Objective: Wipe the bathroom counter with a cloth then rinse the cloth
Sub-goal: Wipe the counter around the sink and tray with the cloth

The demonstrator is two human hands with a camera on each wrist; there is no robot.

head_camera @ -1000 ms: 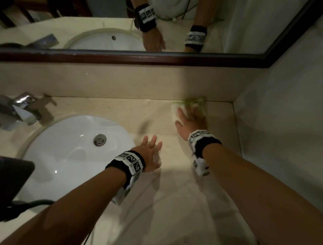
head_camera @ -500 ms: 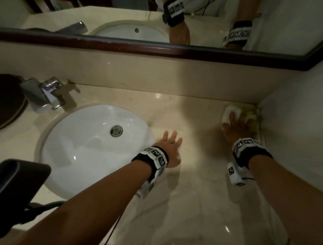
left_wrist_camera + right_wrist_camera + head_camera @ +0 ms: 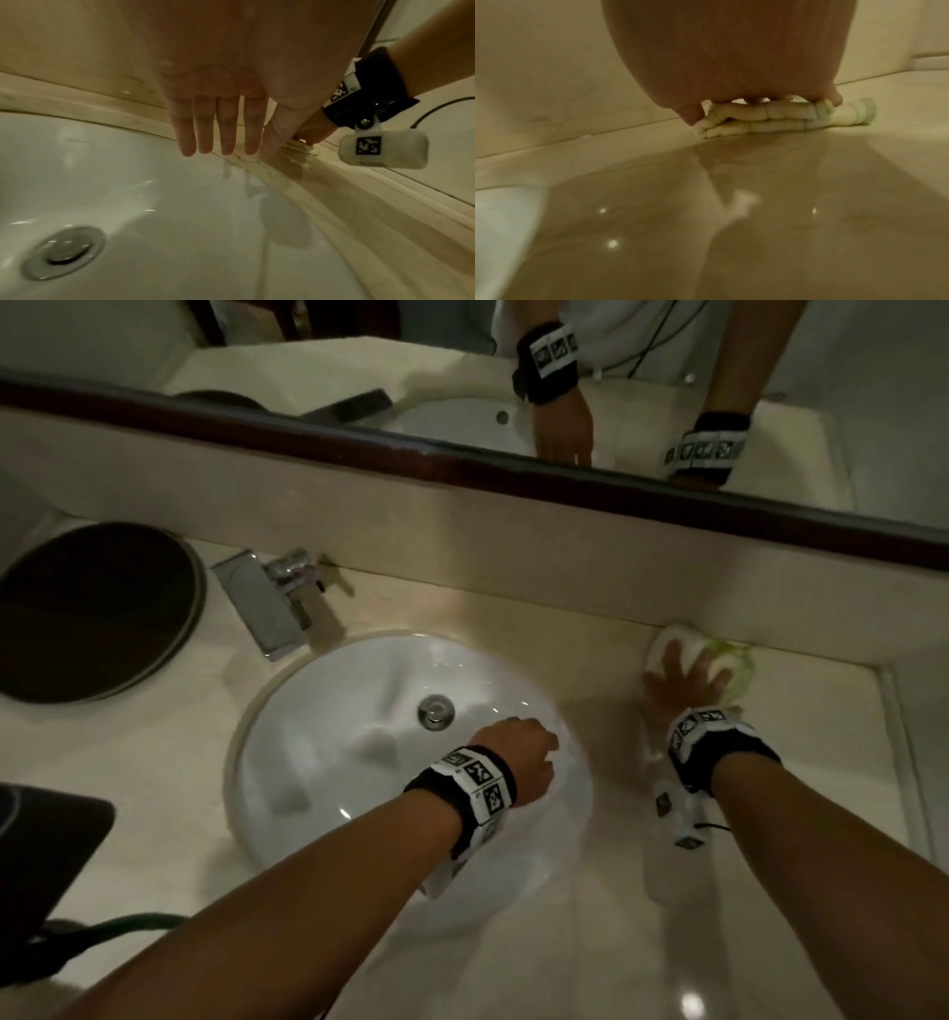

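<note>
A folded white cloth with green edging [image 3: 726, 662] lies on the beige counter [image 3: 590, 947] against the backsplash, a little left of the right-hand corner. My right hand [image 3: 685, 672] presses flat on it with spread fingers. From the right wrist the cloth [image 3: 770, 120] shows as two folded layers under my right hand [image 3: 731, 81]. My left hand [image 3: 524, 755] hovers over the right rim of the white sink [image 3: 328, 711], holding nothing. Its fingers [image 3: 226, 132] hang straight and together above the rim.
A chrome faucet [image 3: 280, 603] stands behind the sink, whose drain [image 3: 435, 711] is shut. A dark round object [image 3: 97, 608] sits on the counter at far left, and a dark object with a cord [image 3: 46, 845] at the front left. A framed mirror [image 3: 462, 459] hangs above the backsplash.
My right hand has slid the cloth left along the backsplash, out of the right corner. My left hand has left the counter and moved over the sink's right rim.
</note>
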